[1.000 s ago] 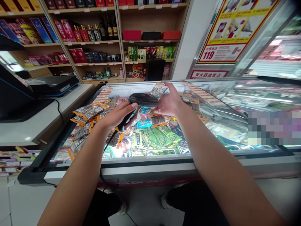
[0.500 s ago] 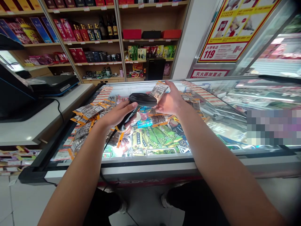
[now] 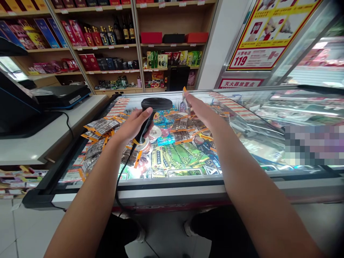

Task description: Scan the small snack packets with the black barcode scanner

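My left hand point(image 3: 134, 125) is wrapped around the handle of a black barcode scanner point(image 3: 157, 103), its head pointing right over the glass-topped freezer point(image 3: 172, 187). In my right hand point(image 3: 199, 107) is a small snack packet point(image 3: 184, 89) with an orange edge, turned nearly edge-on and mostly hidden by the fingers. Brown snack packets with orange edges point(image 3: 103, 125) lie piled on the glass left of the scanner. More such packets point(image 3: 180, 124) are spread in the middle, below my right hand. Under the glass show green packages point(image 3: 180, 154) and round tubs point(image 3: 154, 132).
A white counter point(image 3: 32, 152) with a black device point(image 3: 59, 96) stands at the left. Shelves of boxes and bottles point(image 3: 125, 32) rise behind the freezer. The scanner's cable point(image 3: 118, 184) hangs over the freezer's front edge. A red and yellow poster point(image 3: 268, 39) is at the right.
My right hand has turned the packet from face-on to nearly edge-on and drawn it away from the scanner. The scanner has moved slightly left and up.
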